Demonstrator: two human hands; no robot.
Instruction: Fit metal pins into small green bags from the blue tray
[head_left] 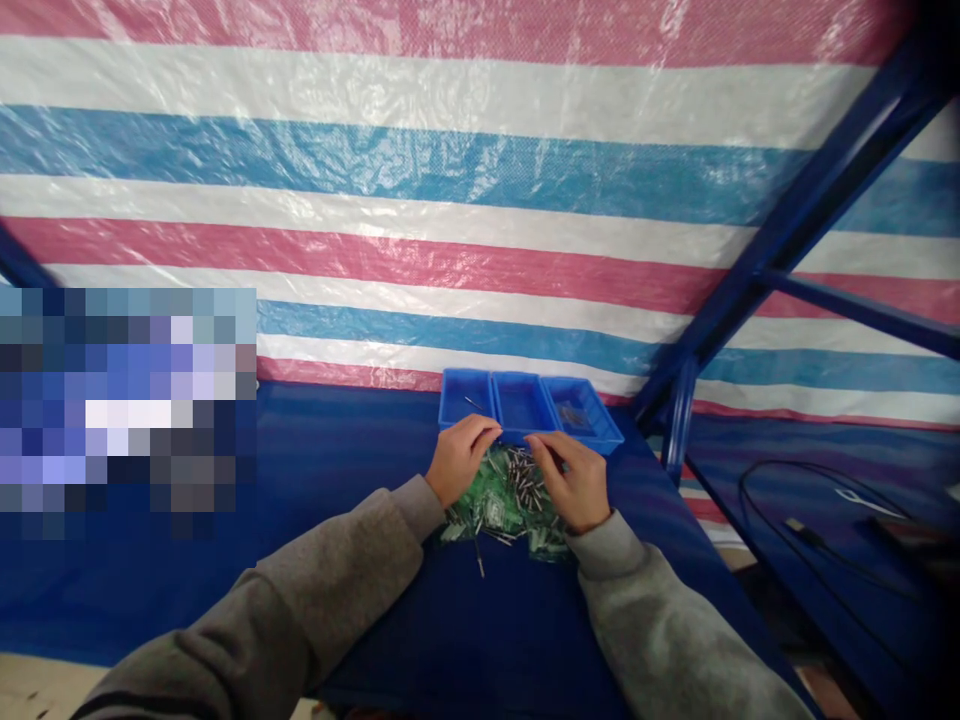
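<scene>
My left hand (459, 460) is closed in a pinch over the left side of a green plastic bag (491, 505); what its fingertips hold is too small to make out. Across from it, my right hand (574, 482) pinches too, its fingertips near a pile of thin metal pieces (525, 480), and anything between them cannot be made out. Several metal pieces lie on and around the bag. Just beyond both hands stands a blue tray with three compartments (525, 402). A small metal piece (474, 402) lies in its left compartment, and small items (576, 418) are in the right one.
The blue table (337, 450) extends to the left, where a blurred-out area hides what is there. Blue metal frame bars (810, 200) rise at the right, beside a black cable (810, 535) on another blue surface. A striped plastic sheet (450, 150) hangs behind.
</scene>
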